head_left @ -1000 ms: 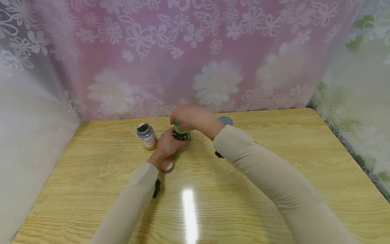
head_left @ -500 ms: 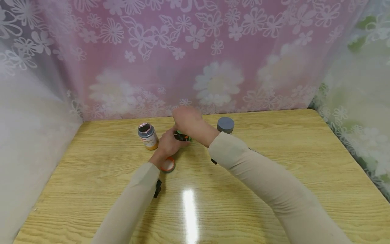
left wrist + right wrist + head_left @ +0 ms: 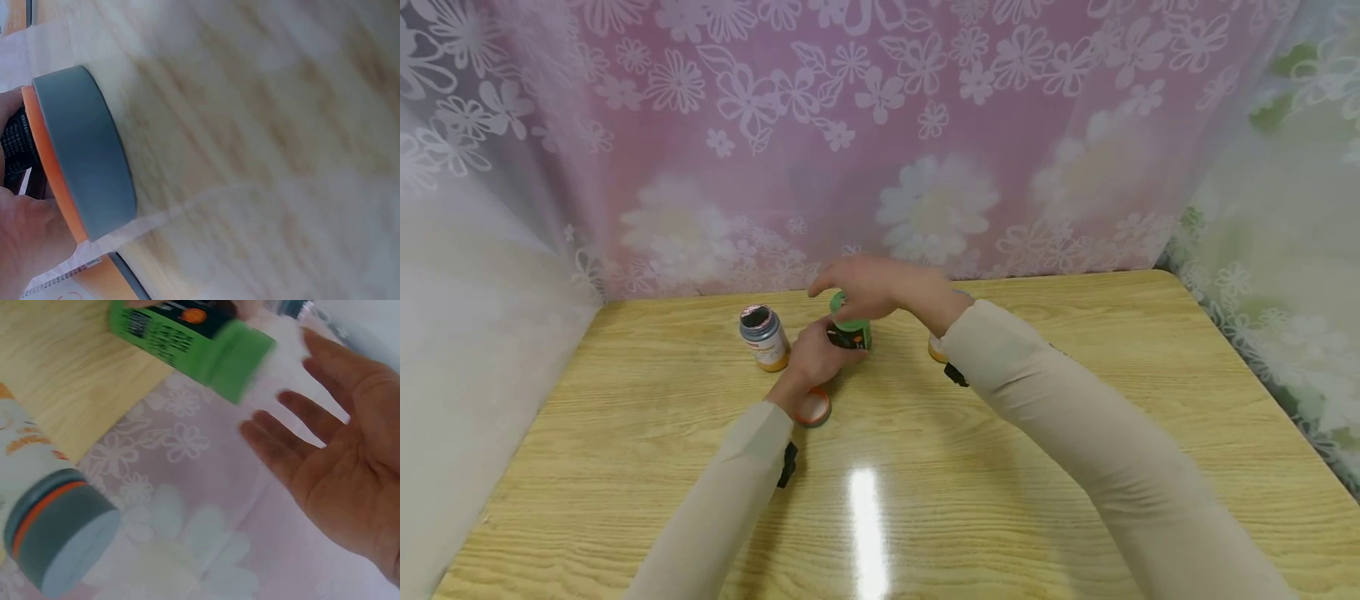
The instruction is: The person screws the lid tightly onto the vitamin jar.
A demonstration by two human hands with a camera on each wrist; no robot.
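Observation:
A green bottle (image 3: 854,339) with a black label and a green cap (image 3: 242,361) stands upright on the table. My left hand (image 3: 817,357) grips its lower body from the left. Just over the cap is my right hand (image 3: 874,286), fingers spread and extended. The right wrist view has this right hand (image 3: 350,444) apart from the cap, with nothing in its palm. Below my left wrist, a loose grey lid (image 3: 813,409) with an orange rim lies inside up; this lid (image 3: 87,153) looms large in the left wrist view.
An uncapped jar (image 3: 765,338) with torn foil at its mouth stands left of my left hand. Another jar (image 3: 936,349), mostly behind my right forearm, has a grey lid (image 3: 65,540) on it. A floral curtain (image 3: 940,125) rises behind the wooden table (image 3: 647,467).
Half a second ago my right hand covered the bottle's cap with curled fingers. Now its fingers are spread and the cap shows. My left hand stays on the bottle.

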